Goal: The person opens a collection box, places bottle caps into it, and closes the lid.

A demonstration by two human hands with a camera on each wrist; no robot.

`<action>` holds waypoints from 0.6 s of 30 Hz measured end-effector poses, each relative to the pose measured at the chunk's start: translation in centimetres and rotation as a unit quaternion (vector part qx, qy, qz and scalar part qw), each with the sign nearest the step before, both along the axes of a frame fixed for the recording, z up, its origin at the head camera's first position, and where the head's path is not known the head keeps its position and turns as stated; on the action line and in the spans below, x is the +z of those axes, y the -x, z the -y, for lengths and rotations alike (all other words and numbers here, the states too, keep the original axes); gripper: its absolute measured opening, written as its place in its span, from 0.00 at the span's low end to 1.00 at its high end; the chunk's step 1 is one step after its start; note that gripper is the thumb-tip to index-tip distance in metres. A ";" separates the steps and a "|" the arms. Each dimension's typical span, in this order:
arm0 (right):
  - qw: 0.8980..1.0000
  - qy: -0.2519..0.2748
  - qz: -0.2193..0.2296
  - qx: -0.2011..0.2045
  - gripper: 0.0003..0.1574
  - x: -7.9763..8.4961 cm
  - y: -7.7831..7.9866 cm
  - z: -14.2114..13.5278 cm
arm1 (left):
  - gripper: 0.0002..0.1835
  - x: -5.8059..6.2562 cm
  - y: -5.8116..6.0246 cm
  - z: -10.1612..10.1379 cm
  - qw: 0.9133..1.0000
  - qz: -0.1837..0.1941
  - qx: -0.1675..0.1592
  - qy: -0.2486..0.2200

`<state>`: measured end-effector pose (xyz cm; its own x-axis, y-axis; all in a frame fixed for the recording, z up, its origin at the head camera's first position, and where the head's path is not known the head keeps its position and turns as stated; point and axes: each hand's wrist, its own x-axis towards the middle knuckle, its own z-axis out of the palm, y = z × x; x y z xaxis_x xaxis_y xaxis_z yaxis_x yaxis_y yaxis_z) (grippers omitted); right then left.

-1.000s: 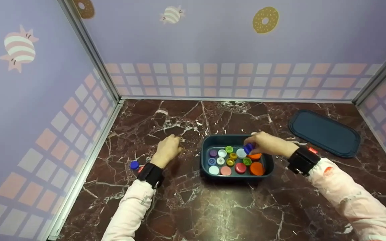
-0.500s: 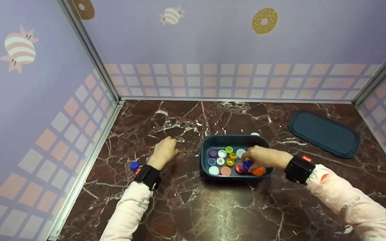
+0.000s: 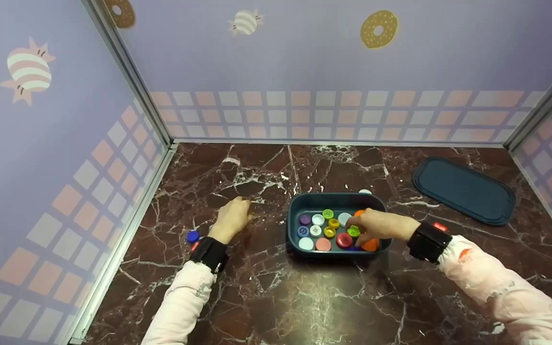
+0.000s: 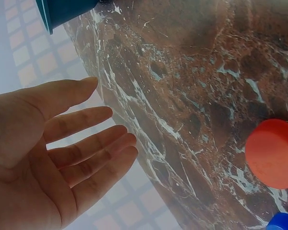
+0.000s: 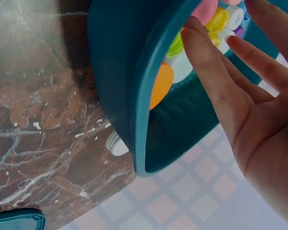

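A dark teal box (image 3: pixel 328 203) holds many bottle caps of several colours in one layer. My right hand (image 3: pixel 381 224) reaches into its right side, fingers spread, and grips nothing. Just under its fingertips lie a green cap (image 3: pixel 353 231), a red cap (image 3: pixel 343 240) and a dark blue cap (image 3: pixel 354 248), the last against the near wall and partly hidden. Left of the box, my left hand (image 3: pixel 232 218) hovers over the table with loosely bent fingers and no object. A blue cap (image 3: pixel 192 236) lies beside that wrist; the left wrist view also has a red-orange cap (image 4: pixel 273 154) near it.
The box's teal lid (image 3: pixel 465 190) lies flat at the back right of the marble table (image 3: pixel 257 297). A white cap (image 5: pixel 117 145) sits on the table just behind the box. Patterned panels (image 3: pixel 276 62) stand along the back and sides.
My right hand moved toward the box's near side with the dark blue cap, then let it go by the near wall; its fingers have parted. My left hand drifted slightly left.
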<state>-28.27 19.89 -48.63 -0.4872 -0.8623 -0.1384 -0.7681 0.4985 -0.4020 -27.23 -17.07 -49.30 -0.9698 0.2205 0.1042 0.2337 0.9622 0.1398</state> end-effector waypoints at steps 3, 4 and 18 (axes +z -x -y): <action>0.999 0.034 -0.016 0.012 0.25 0.2 0.2 -0.1 | 0.12 0.0 0.1 0.2 1.000 0.008 0.007 0.000; 0.999 0.045 -0.020 0.016 0.24 0.2 0.3 -0.2 | 0.12 0.0 0.1 0.2 1.000 0.010 0.009 0.001; 0.998 0.053 -0.005 -0.016 0.20 0.9 0.4 -0.5 | 0.13 -0.3 -0.7 2.1 0.999 0.035 0.035 0.023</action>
<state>-28.63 20.35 -47.76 -0.5153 -0.8560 -0.0427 -0.7565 0.4777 -0.4466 -26.58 -19.13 -49.61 -0.9874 0.1558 0.0262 0.1577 0.9815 0.1086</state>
